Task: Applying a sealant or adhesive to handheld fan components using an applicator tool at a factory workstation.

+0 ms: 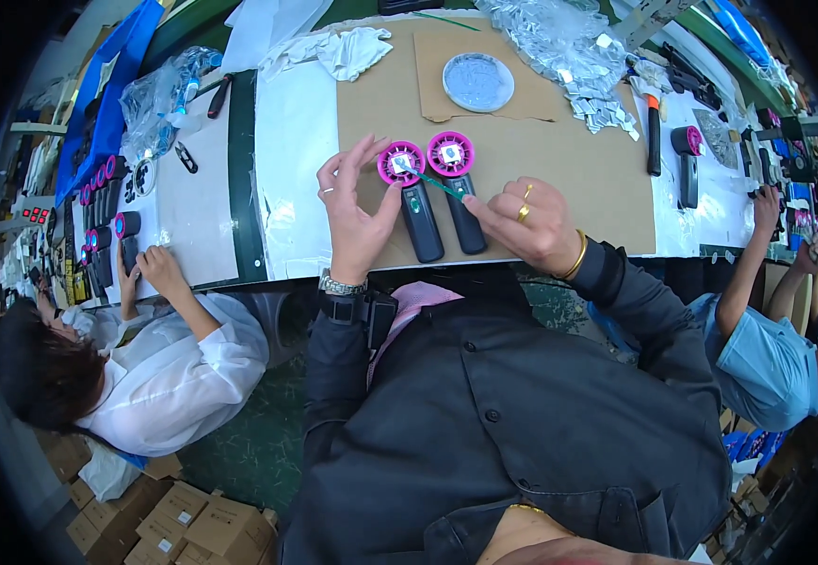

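Two dark handheld fans with round pink heads lie side by side on brown cardboard. At the left handheld fan (421,222), my left hand (357,209) has its thumb and fingertips at the rim of the pink head, palm turned toward it. My right hand (533,224) pinches a thin green stick (439,183). Its tip touches the white square in the middle of that head, where a grey smear shows. The right handheld fan (465,215) has a white square with a grey patch too. Beyond them stands a round dish (478,81) of grey paste.
A crumpled white cloth (352,52) and a heap of clear plastic and silvery pieces (578,66) lie at the back. To the right are an orange-and-black tool (653,132) and another fan (688,165). Co-workers sit on both sides; pliers (186,157) lie at left.
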`<state>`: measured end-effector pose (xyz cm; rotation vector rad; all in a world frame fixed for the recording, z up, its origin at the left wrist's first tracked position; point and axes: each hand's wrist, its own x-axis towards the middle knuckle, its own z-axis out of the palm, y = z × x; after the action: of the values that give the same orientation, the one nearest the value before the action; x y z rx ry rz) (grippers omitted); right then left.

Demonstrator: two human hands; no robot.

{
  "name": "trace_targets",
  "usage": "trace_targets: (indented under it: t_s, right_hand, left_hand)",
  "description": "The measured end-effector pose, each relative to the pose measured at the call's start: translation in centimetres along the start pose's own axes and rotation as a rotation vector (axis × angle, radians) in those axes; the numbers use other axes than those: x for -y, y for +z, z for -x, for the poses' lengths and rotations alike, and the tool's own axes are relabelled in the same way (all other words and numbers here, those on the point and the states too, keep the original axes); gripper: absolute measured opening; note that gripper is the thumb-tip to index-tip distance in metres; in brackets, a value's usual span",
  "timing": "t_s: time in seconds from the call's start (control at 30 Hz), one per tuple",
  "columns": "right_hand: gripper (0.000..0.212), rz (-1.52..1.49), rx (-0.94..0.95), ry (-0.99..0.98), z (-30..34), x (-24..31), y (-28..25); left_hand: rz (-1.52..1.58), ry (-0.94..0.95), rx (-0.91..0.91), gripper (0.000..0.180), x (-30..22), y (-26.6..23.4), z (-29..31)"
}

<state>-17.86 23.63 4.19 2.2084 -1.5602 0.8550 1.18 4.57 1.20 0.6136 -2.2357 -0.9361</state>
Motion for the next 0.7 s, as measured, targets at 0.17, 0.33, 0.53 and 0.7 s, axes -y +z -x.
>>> trace_targets:
  t_s: [0.17,0.33,0.53,0.7]
  right_hand:
    - [0.023,-0.387,-0.194,0.442,-0.4,0.2,0.1]
    - [0.014,-0.71,-0.254,0.908,0.1,-0.9,-0.3]
    - [0.015,-0.42,-0.377,0.975,-0.1,-5.7,-1.2]
    - [0.016,0.014,-0.223,0.749,1.5,-9.5,-0.2]
  left_hand:
    - [0.04,0.008,-0.006,0.07,0.5,0.3,0.0]
    - [0.044,0.024,0.005,0.068,0.5,0.3,0.0]
    - [0.129,-0.043,-0.153,0.065,-0.9,0.1,0.7]
    - [0.184,-0.071,-0.214,0.06,-1.1,-0.1,1.8]
